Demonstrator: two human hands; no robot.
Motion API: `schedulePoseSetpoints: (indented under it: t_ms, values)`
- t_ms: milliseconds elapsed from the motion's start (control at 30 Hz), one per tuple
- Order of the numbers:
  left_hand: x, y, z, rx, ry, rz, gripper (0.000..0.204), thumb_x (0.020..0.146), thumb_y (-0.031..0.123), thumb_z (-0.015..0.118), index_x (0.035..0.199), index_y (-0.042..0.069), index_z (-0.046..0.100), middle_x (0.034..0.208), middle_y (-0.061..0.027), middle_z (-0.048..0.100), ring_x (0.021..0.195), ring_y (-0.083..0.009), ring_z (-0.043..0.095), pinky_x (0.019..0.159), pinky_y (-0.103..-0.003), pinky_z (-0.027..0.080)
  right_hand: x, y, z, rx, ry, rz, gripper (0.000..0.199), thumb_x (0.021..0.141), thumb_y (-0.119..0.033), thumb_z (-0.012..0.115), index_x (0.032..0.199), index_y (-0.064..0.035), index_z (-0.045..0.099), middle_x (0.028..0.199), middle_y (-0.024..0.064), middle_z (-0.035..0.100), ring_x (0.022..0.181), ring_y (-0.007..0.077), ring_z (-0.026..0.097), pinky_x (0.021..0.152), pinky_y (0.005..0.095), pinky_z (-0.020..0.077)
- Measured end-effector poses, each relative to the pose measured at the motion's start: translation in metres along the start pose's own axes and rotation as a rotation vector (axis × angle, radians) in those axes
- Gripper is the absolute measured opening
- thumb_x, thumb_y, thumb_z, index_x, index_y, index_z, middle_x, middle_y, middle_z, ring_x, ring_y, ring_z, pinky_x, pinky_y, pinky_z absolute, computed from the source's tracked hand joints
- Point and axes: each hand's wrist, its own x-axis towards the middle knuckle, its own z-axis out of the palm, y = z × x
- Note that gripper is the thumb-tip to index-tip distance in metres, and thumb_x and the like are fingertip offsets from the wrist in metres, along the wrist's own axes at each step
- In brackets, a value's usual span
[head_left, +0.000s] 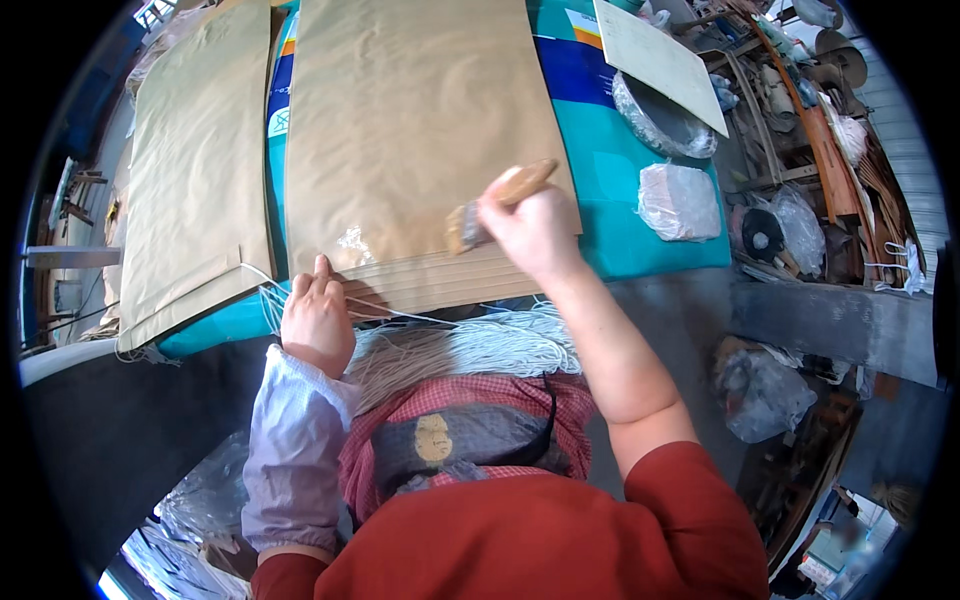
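My right hand (pixel 537 225) is wrapped round a brush (pixel 525 183) with a wooden handle. Its bristles point down-left, near the layered front edge of a stack of brown paper bags (pixel 420 130). A shiny wet-looking patch (pixel 352 240) lies on the top bag. Close to that patch, my left hand (pixel 318 318) rests on the stack's front left corner, one finger stretched out and the others partly bent. Thin white strings (pixel 270 300) pass by this hand, and whether any is under the fingers is hidden. A thick bundle of white strings (pixel 470 345) lies across my lap.
Another stack of brown paper bags (pixel 200 170) lies at the left on the teal-covered table (pixel 610 225). At the right are a white wrapped block (pixel 680 202), a plastic-covered round basin (pixel 665 125) and a pale board (pixel 660 60). Cluttered shelving (pixel 800 150) stands farther right.
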Motion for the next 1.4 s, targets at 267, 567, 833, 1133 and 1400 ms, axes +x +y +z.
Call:
schedulePoseSetpoints:
  t_ms: [267,567,833,1133,1400]
  values:
    - [0.001,0.001,-0.003,-0.015,-0.030,-0.016,0.022,0.072,0.001,0.053,0.091,-0.007,0.059,0.133,-0.0242,0.048,0.108,-0.0331,0.050,0.096,-0.036,0.042,0.012,0.023,-0.047,-0.273,-0.004,0.080,0.015,0.075,-0.016,0.067,0.071,-0.0021,0.063,0.061,0.0132,0.062,0.056,0.0216,0.063,0.054,0.0347,0.0496]
    - [-0.013,-0.005,-0.007,-0.195,0.205,0.086,0.007,0.078,0.001,0.057,0.084,0.000,0.060,0.134,-0.0242,0.046,0.129,-0.0449,0.035,0.105,-0.046,0.032,-0.005,0.090,-0.201,-0.448,0.291,-0.172,0.023,0.084,-0.002,0.062,0.107,-0.0017,0.066,0.085,0.0058,0.063,0.075,0.0206,0.061,0.070,0.0311,0.0501]
    - [-0.072,0.021,-0.096,-1.284,-0.104,0.008,0.006,0.084,0.002,0.060,0.080,-0.003,0.060,0.069,-0.0086,0.062,0.058,-0.0131,0.057,0.056,-0.025,0.045,-0.092,-0.014,-0.082,0.396,-0.148,0.308,0.021,0.089,-0.001,0.054,0.106,-0.0016,0.066,0.114,0.0166,0.062,0.105,0.0271,0.060,0.092,0.0369,0.0480]
    - [-0.044,-0.010,-0.130,-0.501,0.286,0.160,0.010,0.075,-0.008,0.062,0.083,-0.002,0.064,0.065,-0.0083,0.057,0.058,-0.0148,0.054,0.054,-0.026,0.042,-0.066,-0.021,-0.125,0.289,-0.288,0.183,0.012,0.083,-0.001,0.065,0.094,0.0032,0.069,0.081,0.0063,0.063,0.075,0.0122,0.057,0.068,0.0251,0.0462]
    - [0.055,-0.060,0.004,-0.612,0.225,0.017,0.011,0.077,0.003,0.068,0.087,0.000,0.070,0.076,-0.0109,0.063,0.068,-0.0201,0.062,0.063,-0.028,0.048,-0.007,0.096,-0.080,0.143,-0.244,0.420,0.011,0.079,-0.008,0.068,0.083,0.0014,0.065,0.078,0.0038,0.065,0.073,0.0088,0.058,0.068,0.0240,0.0478]
